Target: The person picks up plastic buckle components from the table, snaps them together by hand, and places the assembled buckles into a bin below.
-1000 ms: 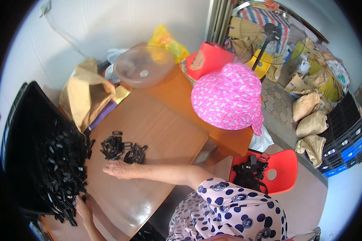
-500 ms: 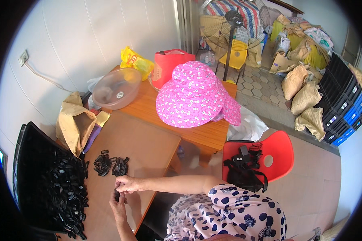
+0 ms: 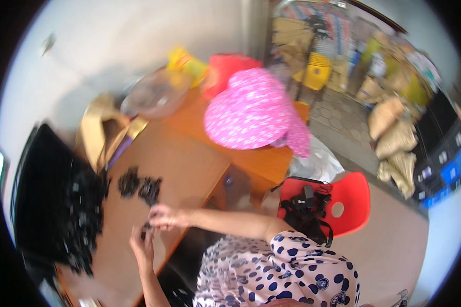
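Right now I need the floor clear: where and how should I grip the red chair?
I'd probably grip the red chair by its right rim, coming from the right: that curved edge is bare, while black gear crowds the left.

A pink, white-flecked hat point(image 3: 248, 112) rests on the orange-brown counter point(image 3: 187, 128), near a red bag point(image 3: 225, 74), a yellow plastic bag point(image 3: 185, 64) and a translucent basin point(image 3: 156, 98). A red chair point(image 3: 357, 202) holds black cords and straps point(image 3: 305, 202). Farther off stand a yellow chair point(image 3: 319, 71) and brown sacks point(image 3: 396, 140) beside black and blue crates point(image 3: 440, 148).
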A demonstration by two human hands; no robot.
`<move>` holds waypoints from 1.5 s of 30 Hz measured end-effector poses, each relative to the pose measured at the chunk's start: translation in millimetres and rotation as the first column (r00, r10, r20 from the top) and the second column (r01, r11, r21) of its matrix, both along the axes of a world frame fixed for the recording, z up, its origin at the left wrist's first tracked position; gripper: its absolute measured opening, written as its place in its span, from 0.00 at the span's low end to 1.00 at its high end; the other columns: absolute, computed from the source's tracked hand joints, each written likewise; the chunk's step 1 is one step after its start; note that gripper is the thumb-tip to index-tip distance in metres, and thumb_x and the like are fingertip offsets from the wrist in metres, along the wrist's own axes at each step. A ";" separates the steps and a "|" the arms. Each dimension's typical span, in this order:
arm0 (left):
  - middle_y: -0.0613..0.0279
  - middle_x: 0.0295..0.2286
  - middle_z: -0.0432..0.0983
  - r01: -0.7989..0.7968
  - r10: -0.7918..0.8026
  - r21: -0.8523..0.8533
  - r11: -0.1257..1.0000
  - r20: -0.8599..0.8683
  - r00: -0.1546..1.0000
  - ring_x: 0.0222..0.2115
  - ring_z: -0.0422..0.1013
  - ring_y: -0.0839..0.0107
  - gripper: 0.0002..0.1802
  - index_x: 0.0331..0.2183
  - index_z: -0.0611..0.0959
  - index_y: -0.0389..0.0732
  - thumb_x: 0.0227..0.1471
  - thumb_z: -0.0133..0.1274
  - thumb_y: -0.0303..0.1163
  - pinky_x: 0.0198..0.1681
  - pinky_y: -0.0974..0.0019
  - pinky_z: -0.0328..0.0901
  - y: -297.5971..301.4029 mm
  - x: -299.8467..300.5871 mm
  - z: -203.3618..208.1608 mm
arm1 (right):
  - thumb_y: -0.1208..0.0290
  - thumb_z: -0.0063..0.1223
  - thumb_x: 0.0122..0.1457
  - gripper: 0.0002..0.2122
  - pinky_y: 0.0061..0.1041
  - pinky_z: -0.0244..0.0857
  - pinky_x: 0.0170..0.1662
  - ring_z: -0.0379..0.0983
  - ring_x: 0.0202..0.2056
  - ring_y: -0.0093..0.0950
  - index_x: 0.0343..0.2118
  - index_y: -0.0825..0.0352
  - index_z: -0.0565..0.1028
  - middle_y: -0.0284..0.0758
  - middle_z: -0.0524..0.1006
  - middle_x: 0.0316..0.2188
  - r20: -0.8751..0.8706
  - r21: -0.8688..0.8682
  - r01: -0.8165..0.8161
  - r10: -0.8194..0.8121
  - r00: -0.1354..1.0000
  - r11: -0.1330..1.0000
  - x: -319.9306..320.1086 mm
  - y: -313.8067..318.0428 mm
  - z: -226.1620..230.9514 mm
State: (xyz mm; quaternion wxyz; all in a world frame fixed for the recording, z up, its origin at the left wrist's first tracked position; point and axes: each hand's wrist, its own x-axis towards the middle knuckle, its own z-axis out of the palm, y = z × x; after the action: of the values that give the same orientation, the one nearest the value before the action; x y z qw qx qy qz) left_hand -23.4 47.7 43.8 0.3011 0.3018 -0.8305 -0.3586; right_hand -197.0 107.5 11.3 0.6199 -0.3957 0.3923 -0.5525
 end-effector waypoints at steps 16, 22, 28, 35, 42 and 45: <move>0.58 0.26 0.70 -0.059 0.072 0.127 0.990 -0.102 0.992 0.26 0.69 0.68 0.12 0.38 0.79 0.35 0.48 0.56 0.23 0.30 0.68 0.64 15.2 32.4 -12.4 | 0.72 0.51 0.60 0.05 0.10 0.51 0.20 0.62 0.20 0.13 0.36 0.65 0.69 0.31 0.74 0.24 0.207 0.114 -0.204 0.178 0.962 0.972 13.0 -0.3 13.1; 0.58 0.30 0.74 -0.054 0.056 0.057 0.997 -0.039 0.998 0.29 0.72 0.65 0.12 0.38 0.79 0.35 0.48 0.56 0.22 0.32 0.68 0.67 7.0 43.0 -14.6 | 0.73 0.51 0.60 0.05 0.10 0.48 0.19 0.60 0.19 0.12 0.36 0.66 0.69 0.30 0.72 0.23 0.175 0.180 -0.231 0.200 0.964 0.956 17.5 -10.8 11.4; 0.55 0.32 0.75 -0.076 0.075 0.025 0.997 0.028 0.997 0.31 0.73 0.59 0.12 0.37 0.79 0.35 0.47 0.57 0.23 0.33 0.64 0.68 6.5 48.8 -13.4 | 0.74 0.53 0.59 0.05 0.10 0.48 0.19 0.59 0.19 0.12 0.34 0.66 0.69 0.29 0.72 0.22 0.069 0.253 -0.261 0.251 0.965 0.932 20.1 -22.8 10.4; 0.55 0.29 0.73 -0.021 0.061 -0.142 0.990 0.282 0.957 0.29 0.72 0.56 0.11 0.35 0.79 0.36 0.46 0.58 0.26 0.30 0.63 0.67 4.3 49.9 -8.1 | 0.73 0.52 0.59 0.05 0.12 0.50 0.18 0.60 0.19 0.13 0.33 0.66 0.68 0.32 0.73 0.23 -0.182 0.380 -0.286 0.374 0.909 0.880 19.6 -32.1 10.5; 0.58 0.28 0.75 0.002 -0.045 0.272 0.962 0.152 0.987 0.28 0.73 0.63 0.12 0.37 0.81 0.36 0.47 0.59 0.28 0.31 0.66 0.67 -4.0 49.8 -6.4 | 0.68 0.51 0.61 0.08 0.12 0.53 0.22 0.63 0.24 0.17 0.35 0.65 0.67 0.32 0.72 0.26 0.492 0.452 -0.580 0.353 0.796 0.677 15.6 -33.4 -1.0; 0.56 0.36 0.72 -0.054 0.095 0.554 0.831 -0.045 0.994 0.37 0.72 0.64 0.11 0.36 0.81 0.34 0.48 0.58 0.28 0.37 0.66 0.68 -12.0 45.2 -14.2 | 0.64 0.46 0.63 0.11 0.14 0.56 0.24 0.65 0.28 0.18 0.42 0.65 0.66 0.32 0.70 0.31 0.437 0.399 -0.537 0.361 0.824 0.743 22.6 -43.9 5.1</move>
State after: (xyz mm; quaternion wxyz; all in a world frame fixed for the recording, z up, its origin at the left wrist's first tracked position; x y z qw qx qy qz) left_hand 21.7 35.6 29.5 0.2442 0.3949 -0.6682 -0.5813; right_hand -174.4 63.6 16.4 0.8741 -0.2039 0.3038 -0.3195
